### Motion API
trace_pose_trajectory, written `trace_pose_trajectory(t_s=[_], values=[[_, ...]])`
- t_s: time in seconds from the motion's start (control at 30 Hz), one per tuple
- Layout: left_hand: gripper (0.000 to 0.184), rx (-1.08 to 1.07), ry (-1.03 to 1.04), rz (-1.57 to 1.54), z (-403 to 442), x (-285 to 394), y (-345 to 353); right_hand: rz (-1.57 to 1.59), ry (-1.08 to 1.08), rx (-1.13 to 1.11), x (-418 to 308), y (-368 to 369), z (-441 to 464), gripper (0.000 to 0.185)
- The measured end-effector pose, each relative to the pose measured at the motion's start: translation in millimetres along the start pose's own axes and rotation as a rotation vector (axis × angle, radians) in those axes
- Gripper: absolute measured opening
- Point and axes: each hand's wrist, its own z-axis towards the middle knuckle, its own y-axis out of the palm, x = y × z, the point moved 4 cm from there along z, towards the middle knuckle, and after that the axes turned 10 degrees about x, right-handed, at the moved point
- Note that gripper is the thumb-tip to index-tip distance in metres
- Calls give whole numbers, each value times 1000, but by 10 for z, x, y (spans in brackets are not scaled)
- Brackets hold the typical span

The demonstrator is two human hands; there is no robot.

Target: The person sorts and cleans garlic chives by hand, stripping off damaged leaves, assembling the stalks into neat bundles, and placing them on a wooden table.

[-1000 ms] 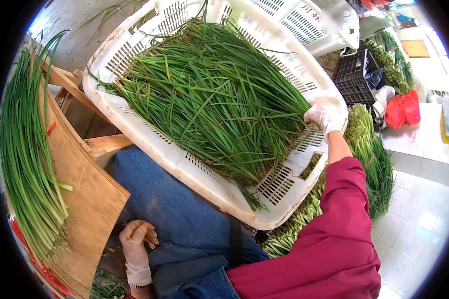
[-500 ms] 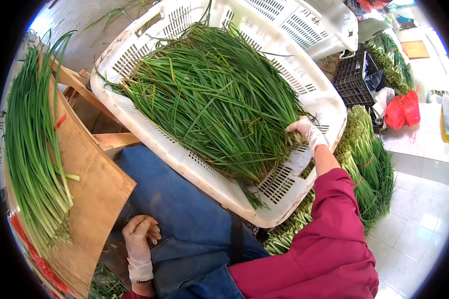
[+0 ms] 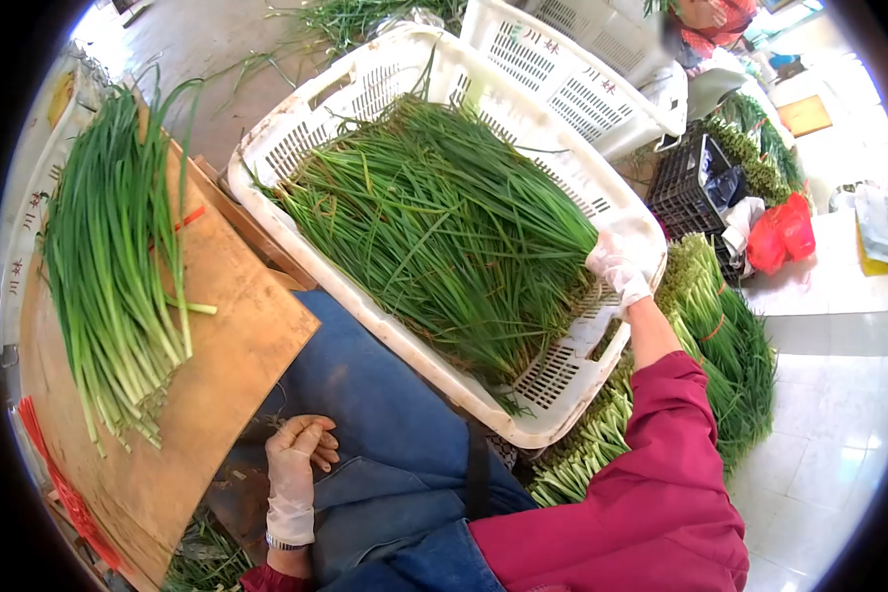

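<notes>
My right hand (image 3: 620, 266), in a thin whitish glove, is closed around the pale stem ends of some chives at the right end of a white slotted plastic basket (image 3: 535, 430). A thick layer of long green chives (image 3: 424, 217) fills most of that basket. Over my blue apron (image 3: 385, 434), my left hand (image 3: 296, 469), also gloved, hovers with its fingers curled in and thumb close to the forefinger; nothing shows in it. To its left, a loose pile of chives (image 3: 118, 266) with pale stems lies on a wooden board (image 3: 242, 316).
Red ties (image 3: 64, 483) hang at the board's left edge. Bundled chives (image 3: 715, 326) stand on the floor at right. Behind the basket are another white basket (image 3: 553, 69), a black crate (image 3: 683, 187) and a red plastic bag (image 3: 781, 237). Loose greens (image 3: 375, 20) lie on the floor beyond.
The view has shifted, so the board and basket sit differently in it. My right hand has closed around chive ends at the basket's right end. My left hand stays curled over the apron.
</notes>
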Motion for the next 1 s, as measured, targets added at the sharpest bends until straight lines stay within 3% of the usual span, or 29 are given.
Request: trace_pose_trajectory(t_s=[0.2,0.23,0.33,0.63,0.7,0.73,0.9,0.97,1.0], values=[[17,-83,20,28,-141,-23,-85,28,-97,331,-24,-817,-109,14],[17,-92,28,39,-179,-25,-101,-39,-123,293,-50,-1016,-157,10],[18,-113,89,96,-283,-35,-172,-230,-377,424,-156,-1671,-363,4],[20,-106,517,292,-686,118,-359,-514,-370,671,-826,-3619,-916,14],[19,-132,561,305,-804,153,-422,-369,-534,820,-1119,-4045,-1172,22],[18,-149,608,303,-838,150,-453,-333,-382,719,-1129,-4215,-1134,27],[19,-275,639,167,-1109,459,-616,-82,-512,947,-1910,-5169,-1606,38],[19,-293,638,87,-1226,598,-712,31,-777,1022,-2266,-5538,-1716,35],[20,-293,631,54,-1280,655,-772,161,-788,960,-2487,-5681,-1866,34]])
